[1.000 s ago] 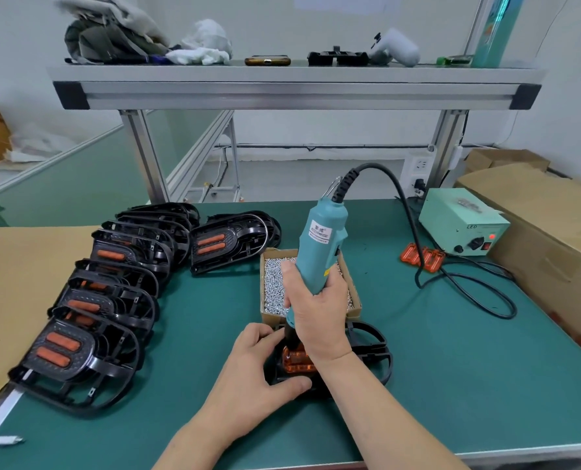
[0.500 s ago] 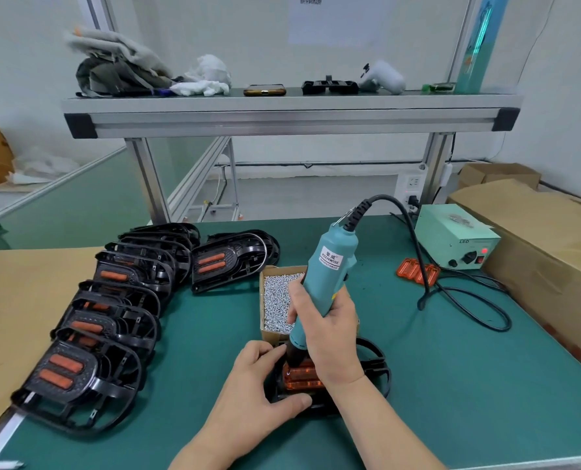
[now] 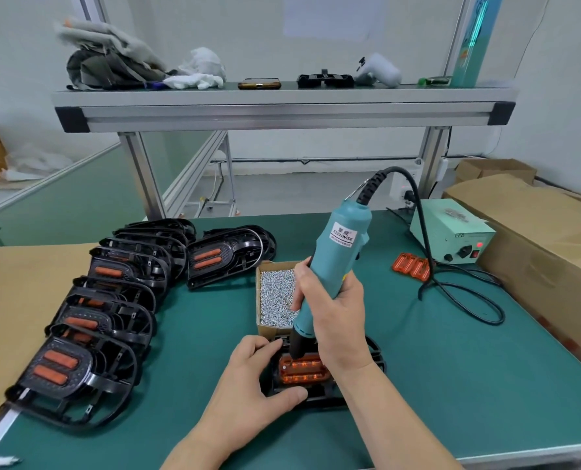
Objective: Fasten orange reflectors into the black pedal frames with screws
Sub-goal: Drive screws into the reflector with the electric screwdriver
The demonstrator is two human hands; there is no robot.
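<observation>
While the left hand (image 3: 248, 385) clamps the pedal frame (image 3: 319, 393), the right hand's (image 3: 336, 313) grip wraps the screwdriver (image 3: 333, 256).

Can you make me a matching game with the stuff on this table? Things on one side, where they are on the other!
Things:
1. screwdriver
2. box of screws
3. loose orange reflectors
4. phone

Places:
A. up on the shelf
B. beside the power box
C. in the right hand
D. just behind the pedal frame that the left hand steadies

Pairs: 1-C, 2-D, 3-B, 4-A
</observation>
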